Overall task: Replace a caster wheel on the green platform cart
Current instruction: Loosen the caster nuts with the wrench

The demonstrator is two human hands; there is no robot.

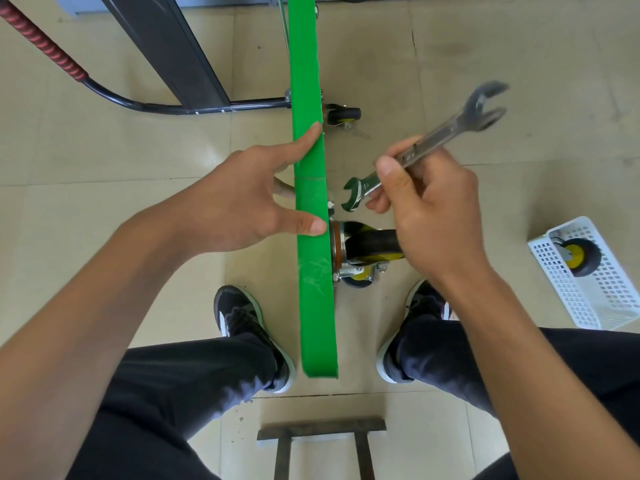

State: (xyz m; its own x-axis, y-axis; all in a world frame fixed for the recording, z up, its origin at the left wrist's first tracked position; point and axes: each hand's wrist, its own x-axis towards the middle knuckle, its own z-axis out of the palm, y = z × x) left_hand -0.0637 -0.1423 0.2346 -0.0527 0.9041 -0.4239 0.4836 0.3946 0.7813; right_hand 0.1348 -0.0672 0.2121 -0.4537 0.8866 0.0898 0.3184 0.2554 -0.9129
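Green platform cart (313,209) stands on edge, deck running near to far between your feet, wheel side facing right. That puts the casters out sideways where a tool can reach them.

Your left hand (242,199) is spread wide across the top edge, fingers straight, thumb hooked behind the deck. Likely you are bracing the cart so it won't tip or swing while you work.

Your right hand (426,209) grips a double-ended wrench (426,142) mid-shaft. Its lower open end hovers just beside the small bolt (330,204) above the near caster (367,249), not yet seated on it. Choked-up grip looks meant for aiming, not for leverage.

Far caster (341,116) sits untouched.

White basket (588,275) lies well apart to the right on the floor, holding a spare wheel (580,256); probably the replacement, kept within arm's reach.
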